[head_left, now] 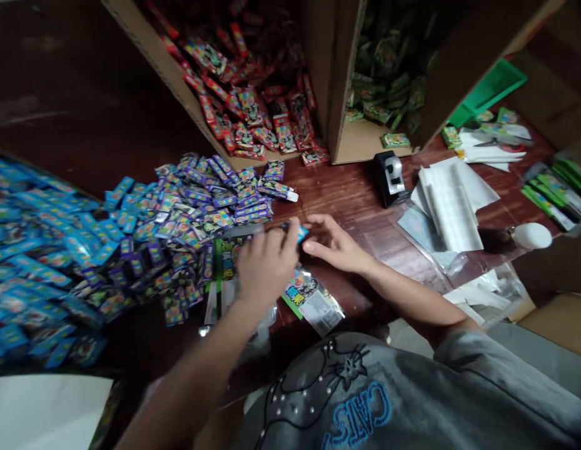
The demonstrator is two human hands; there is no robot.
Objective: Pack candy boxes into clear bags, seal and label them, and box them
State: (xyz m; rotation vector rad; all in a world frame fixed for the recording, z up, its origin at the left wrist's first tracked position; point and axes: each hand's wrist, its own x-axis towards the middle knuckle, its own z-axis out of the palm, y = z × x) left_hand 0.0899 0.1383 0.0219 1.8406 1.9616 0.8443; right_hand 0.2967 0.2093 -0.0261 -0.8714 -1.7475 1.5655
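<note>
My left hand (266, 265) is closed around a small blue packet (301, 234), whose end sticks out past my fingers. Beside it, my right hand (336, 245) lies on the wooden table (365, 206) with its fingers stretched toward that packet, touching or nearly touching its tip. Under my left hand lie clear bags with green printed labels (313, 300). A large heap of blue packets (177, 212) spreads over the table to the left of both hands.
A cardboard box of red packets (252, 106) and another of green packets (384, 81) stand at the back. A black stapler (388, 178), white sheets (452, 200), a green tray (490, 87) and more green packets (553, 187) lie to the right.
</note>
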